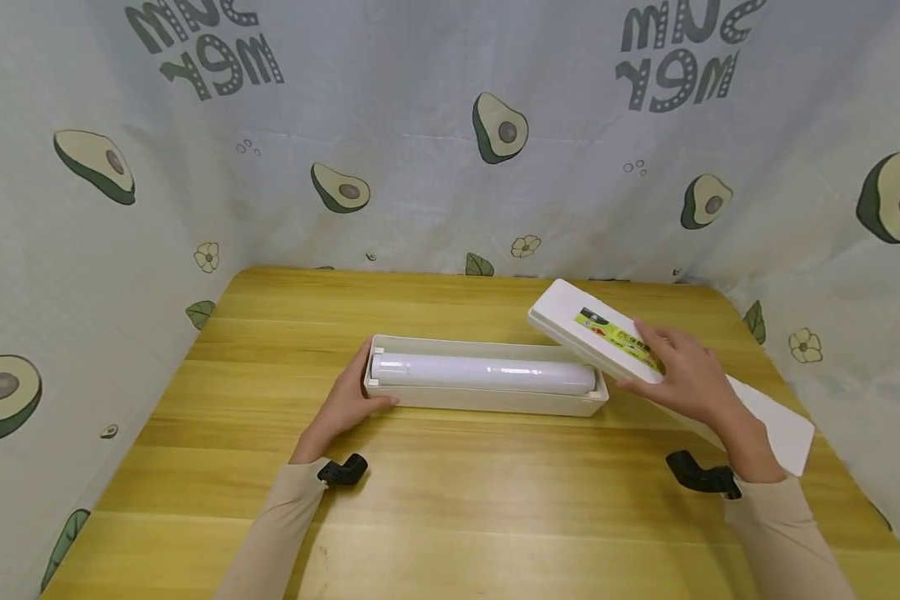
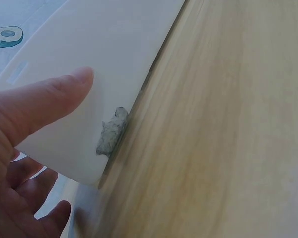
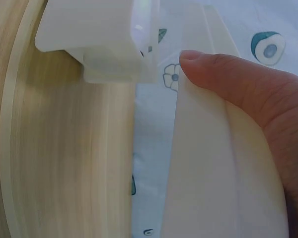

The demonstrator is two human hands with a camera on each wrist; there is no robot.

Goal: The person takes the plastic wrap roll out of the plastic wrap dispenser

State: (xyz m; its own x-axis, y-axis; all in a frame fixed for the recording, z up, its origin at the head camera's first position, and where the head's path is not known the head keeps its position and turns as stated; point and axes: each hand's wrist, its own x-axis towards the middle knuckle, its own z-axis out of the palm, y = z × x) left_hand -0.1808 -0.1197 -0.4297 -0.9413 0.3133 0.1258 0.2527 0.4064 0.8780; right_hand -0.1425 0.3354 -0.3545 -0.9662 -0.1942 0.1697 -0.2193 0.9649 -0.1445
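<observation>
A long white cling film box (image 1: 487, 400) lies on the table, its top off. Inside it sits a shiny white roll of cling film (image 1: 480, 374). My left hand (image 1: 345, 398) grips the box's left end, thumb on the front wall, as the left wrist view shows close up. A greyish lump (image 2: 113, 131) clings to that wall near its lower edge. My right hand (image 1: 682, 371) holds the white box lid (image 1: 570, 308), which has a yellow-green label (image 1: 618, 337). The lid slants above the table, its left part overlapping the box's right end in the head view.
The wooden table (image 1: 435, 500) has its far edge against a pale curtain (image 1: 412, 217) printed with avocados. The same cloth hangs at the left and right sides. A black wrist mount (image 1: 342, 471) sits on my left wrist, another mount (image 1: 701, 477) on my right.
</observation>
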